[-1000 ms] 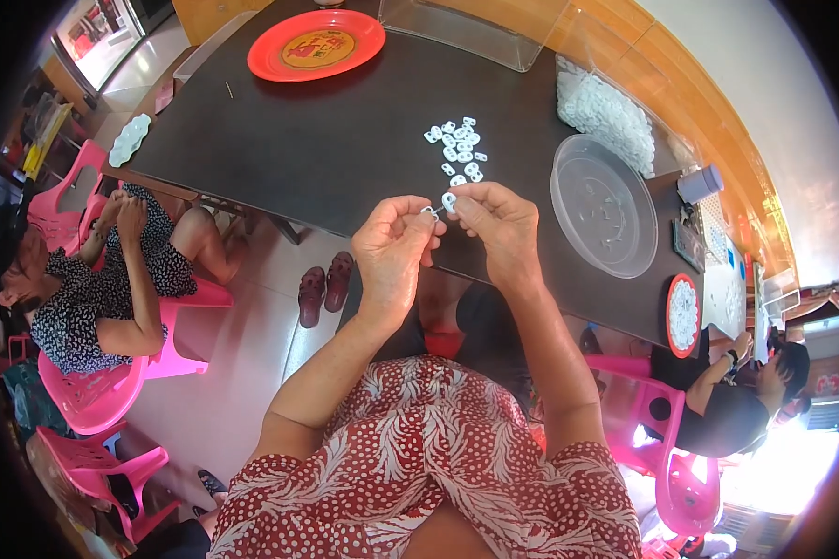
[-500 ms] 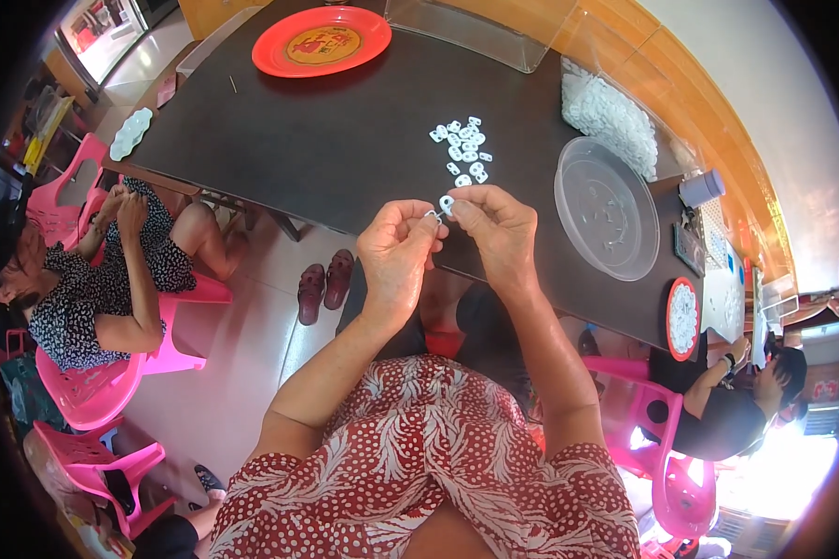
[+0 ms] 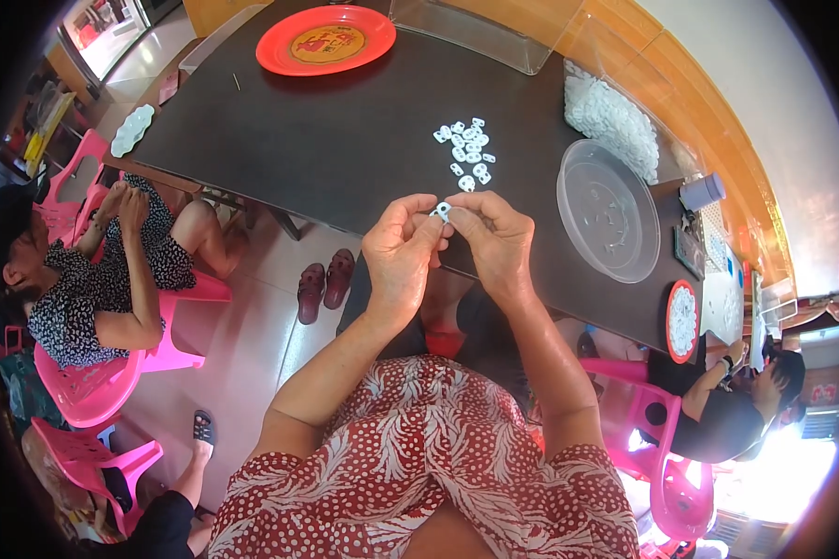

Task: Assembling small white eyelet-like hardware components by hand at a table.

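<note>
In front of me, at the table's near edge, my left hand (image 3: 401, 250) and my right hand (image 3: 496, 244) meet fingertip to fingertip. Pinched between them is a small white plastic piece (image 3: 442, 211) with a dark hole; the fingers partly cover it. Whether it is one part or two pressed together I cannot make out. Just beyond the hands lies a loose cluster of similar white pieces (image 3: 473, 142), several with two holes. One of these pieces (image 3: 467, 184) lies closest to my right fingers.
To the right are a clear round tray (image 3: 590, 168), a heap of white pieces (image 3: 606, 116) in a clear container and a red dish (image 3: 669, 321) of white bits. A red plate (image 3: 373, 47) stands far left. People sit on pink chairs (image 3: 93, 382) at both sides.
My hands have come closer together, and the white ring-like part at my left fingers has met the holed piece at my right. At lower left, another person's sandalled foot has moved.
</note>
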Demonstrator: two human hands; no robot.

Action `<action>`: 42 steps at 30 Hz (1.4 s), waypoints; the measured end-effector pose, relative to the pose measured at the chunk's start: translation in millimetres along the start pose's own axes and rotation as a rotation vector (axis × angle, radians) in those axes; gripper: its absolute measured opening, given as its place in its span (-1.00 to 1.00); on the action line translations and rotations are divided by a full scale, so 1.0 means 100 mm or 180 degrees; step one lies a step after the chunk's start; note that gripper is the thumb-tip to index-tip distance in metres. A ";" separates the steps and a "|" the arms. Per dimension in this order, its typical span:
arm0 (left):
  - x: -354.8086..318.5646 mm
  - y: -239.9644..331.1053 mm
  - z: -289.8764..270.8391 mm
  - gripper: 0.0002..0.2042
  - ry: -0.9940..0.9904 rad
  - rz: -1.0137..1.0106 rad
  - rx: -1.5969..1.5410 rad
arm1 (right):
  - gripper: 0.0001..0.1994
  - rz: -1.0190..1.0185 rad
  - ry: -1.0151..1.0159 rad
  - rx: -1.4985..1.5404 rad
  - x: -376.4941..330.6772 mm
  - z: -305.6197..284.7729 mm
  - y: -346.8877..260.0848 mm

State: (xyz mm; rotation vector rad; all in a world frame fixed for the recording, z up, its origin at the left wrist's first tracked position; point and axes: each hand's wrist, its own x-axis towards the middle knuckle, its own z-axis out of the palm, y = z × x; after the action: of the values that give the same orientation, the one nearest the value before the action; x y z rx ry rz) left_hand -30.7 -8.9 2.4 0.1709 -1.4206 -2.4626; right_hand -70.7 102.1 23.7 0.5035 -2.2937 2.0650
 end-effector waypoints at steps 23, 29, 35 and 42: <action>0.04 0.03 -0.01 -0.87 -0.0023 -0.0196 -0.0247 | -0.76 -0.1163 -0.0025 -0.1527 -0.11 0.00 -0.02; 0.03 0.05 0.03 -0.88 0.0127 -0.0214 -0.0324 | -0.77 -0.1399 0.0113 -0.1831 -0.11 -0.01 -0.01; 0.01 0.06 0.04 -0.88 0.0078 -0.0251 -0.0056 | -0.76 -0.1671 0.0254 -0.1876 -0.15 -0.04 0.01; -0.05 0.03 -0.02 -0.81 -0.0322 -0.0097 -0.0261 | -0.76 -0.1575 0.0216 -0.1607 -0.20 -0.07 -0.02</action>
State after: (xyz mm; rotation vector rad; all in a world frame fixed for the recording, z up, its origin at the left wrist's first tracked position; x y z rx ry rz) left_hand -24.5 -10.7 3.7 0.0514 -1.3626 -2.5824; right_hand -52.7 113.4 22.4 0.8384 -2.2319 1.2137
